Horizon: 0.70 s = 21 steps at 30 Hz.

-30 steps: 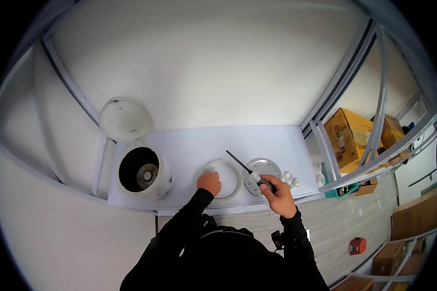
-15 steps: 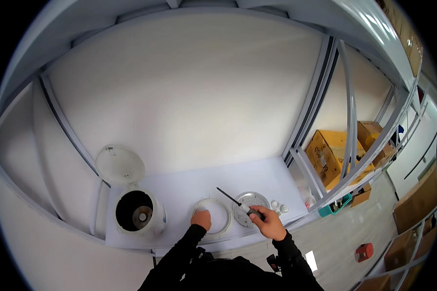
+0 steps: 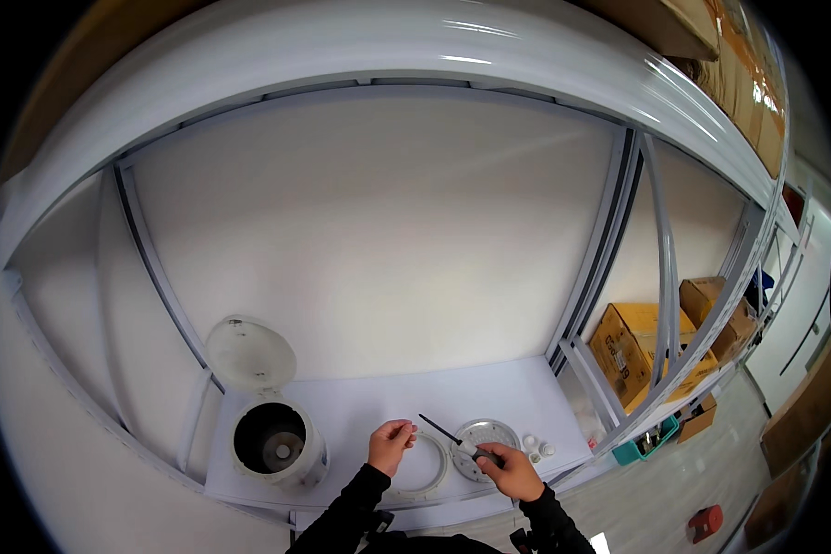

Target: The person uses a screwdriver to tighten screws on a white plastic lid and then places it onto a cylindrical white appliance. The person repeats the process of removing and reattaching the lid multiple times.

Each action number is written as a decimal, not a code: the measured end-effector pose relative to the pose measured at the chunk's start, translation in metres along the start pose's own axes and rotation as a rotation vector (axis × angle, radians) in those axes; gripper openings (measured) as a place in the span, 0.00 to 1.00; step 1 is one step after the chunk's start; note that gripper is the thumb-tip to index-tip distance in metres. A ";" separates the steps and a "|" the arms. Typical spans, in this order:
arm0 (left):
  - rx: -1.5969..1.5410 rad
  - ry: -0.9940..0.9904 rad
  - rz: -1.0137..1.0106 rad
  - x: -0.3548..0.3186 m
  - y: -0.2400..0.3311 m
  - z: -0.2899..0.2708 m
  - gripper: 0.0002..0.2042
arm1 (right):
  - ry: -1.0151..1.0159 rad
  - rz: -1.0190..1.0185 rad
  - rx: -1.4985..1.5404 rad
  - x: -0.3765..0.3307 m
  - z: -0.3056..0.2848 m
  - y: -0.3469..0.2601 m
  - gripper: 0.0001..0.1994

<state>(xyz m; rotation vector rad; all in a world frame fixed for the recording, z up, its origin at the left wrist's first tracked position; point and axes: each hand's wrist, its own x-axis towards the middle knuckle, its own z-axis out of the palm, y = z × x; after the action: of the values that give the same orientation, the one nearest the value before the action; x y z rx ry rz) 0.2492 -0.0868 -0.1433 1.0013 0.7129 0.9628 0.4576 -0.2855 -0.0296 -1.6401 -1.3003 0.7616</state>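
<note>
My right hand point(image 3: 515, 475) grips the dark handle of a screwdriver point(image 3: 441, 430), its thin shaft pointing up and to the left. Beneath it lies a round, silvery perforated metal plate point(image 3: 491, 434). My left hand point(image 3: 391, 447) is raised with thumb and fingertips pinched together; whatever they hold, if anything, is too small to make out. Partly behind that hand, a white ring point(image 3: 441, 471) rests flat on the white table. At the left stands a white rice cooker point(image 3: 312, 459) with its lid point(image 3: 252, 354) up and a dark interior showing.
Several small white containers point(image 3: 537, 451) sit right of the metal plate. Grey frame posts point(image 3: 600, 249) border the white table point(image 3: 360, 399). Beyond the right side are a yellow carton point(image 3: 628, 355), a teal bin point(image 3: 646, 445) and a red object point(image 3: 706, 523) on the floor.
My left hand has lifted from over the ring, its fingers now pinched upward. The right hand still holds the screwdriver over the plate. The whole view has tilted upward.
</note>
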 end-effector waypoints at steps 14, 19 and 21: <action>-0.308 -0.161 -0.134 -0.019 0.032 0.022 0.10 | -0.003 -0.007 -0.008 -0.007 -0.008 -0.002 0.18; -0.310 -0.204 -0.109 -0.017 0.029 0.022 0.12 | -0.007 -0.019 0.025 -0.009 -0.009 0.003 0.18; -0.308 -0.201 -0.110 -0.019 0.031 0.026 0.12 | -0.025 0.018 0.007 -0.010 -0.011 0.001 0.18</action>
<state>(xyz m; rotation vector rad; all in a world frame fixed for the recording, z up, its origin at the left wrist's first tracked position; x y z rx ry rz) 0.2533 -0.1062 -0.1037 0.7661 0.4312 0.8327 0.4646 -0.2979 -0.0266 -1.6433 -1.3002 0.7993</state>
